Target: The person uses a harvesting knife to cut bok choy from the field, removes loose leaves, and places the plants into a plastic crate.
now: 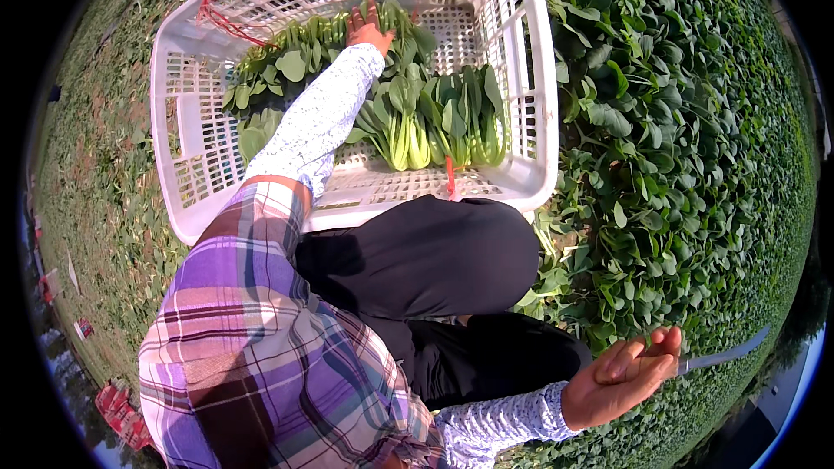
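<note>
A large white plastic crate (pixel 547 111), its slatted walls tied with red cord, lies in front of my knees. Several heads of green bok choy (pixel 407 137) rest inside, leaves pointing away from me in the near row. My left hand (pixel 370 29) reaches into the crate and rests with spread fingers on bok choy in the far row; whether it grips any is hard to tell. At lower right, my right hand (pixel 622 371) is closed around the handle of a knife. The curved metal knife blade (pixel 730 353) points right, over the leafy plants.
Dense rows of leafy green plants (pixel 651 143) fill the right side. Trampled ground with scattered leaves (pixel 111 176) lies to the left. My bent knees in dark trousers (pixel 443 254) press close to the crate's near rim. A red patterned bundle (pixel 120 413) lies at far lower left.
</note>
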The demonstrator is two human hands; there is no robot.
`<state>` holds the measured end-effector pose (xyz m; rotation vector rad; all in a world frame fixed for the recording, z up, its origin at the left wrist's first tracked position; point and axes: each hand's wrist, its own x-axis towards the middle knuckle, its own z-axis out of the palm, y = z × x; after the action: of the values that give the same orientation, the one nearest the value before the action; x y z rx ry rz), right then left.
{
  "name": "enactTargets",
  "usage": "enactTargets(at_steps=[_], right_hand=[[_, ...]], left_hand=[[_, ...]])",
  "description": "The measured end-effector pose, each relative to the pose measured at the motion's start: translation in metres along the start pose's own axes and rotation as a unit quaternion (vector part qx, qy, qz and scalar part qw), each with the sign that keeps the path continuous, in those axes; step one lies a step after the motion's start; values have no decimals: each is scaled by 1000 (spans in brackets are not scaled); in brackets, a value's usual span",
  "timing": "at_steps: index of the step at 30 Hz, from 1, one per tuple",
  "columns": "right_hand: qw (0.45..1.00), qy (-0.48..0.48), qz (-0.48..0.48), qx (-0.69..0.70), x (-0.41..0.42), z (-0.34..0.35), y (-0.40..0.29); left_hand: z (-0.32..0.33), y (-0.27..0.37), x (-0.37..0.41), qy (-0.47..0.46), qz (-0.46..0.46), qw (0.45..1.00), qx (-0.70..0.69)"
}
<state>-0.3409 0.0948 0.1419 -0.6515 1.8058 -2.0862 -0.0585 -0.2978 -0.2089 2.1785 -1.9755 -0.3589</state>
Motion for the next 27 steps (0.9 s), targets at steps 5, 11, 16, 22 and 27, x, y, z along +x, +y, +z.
enactTargets(at_steps=[5, 11, 16, 22, 27], right_hand=[[999, 40, 1, -27, -3, -9, -8], [998, 39, 48, -14, -6, -2, -16], [996, 34, 78, -25, -20, -25, -34], [992, 21, 121, -12, -49, -43, -29], [997, 55, -15, 49, -75, -51, 11]], left_hand=[[29, 23, 0, -55, 10, 998, -23], [49, -43, 68, -136, -16, 990, 36], [1, -35, 56, 81, 67, 992, 66], [-90, 71, -53, 21, 300, 885, -355], [-217, 188, -222, -303, 428, 679, -514]])
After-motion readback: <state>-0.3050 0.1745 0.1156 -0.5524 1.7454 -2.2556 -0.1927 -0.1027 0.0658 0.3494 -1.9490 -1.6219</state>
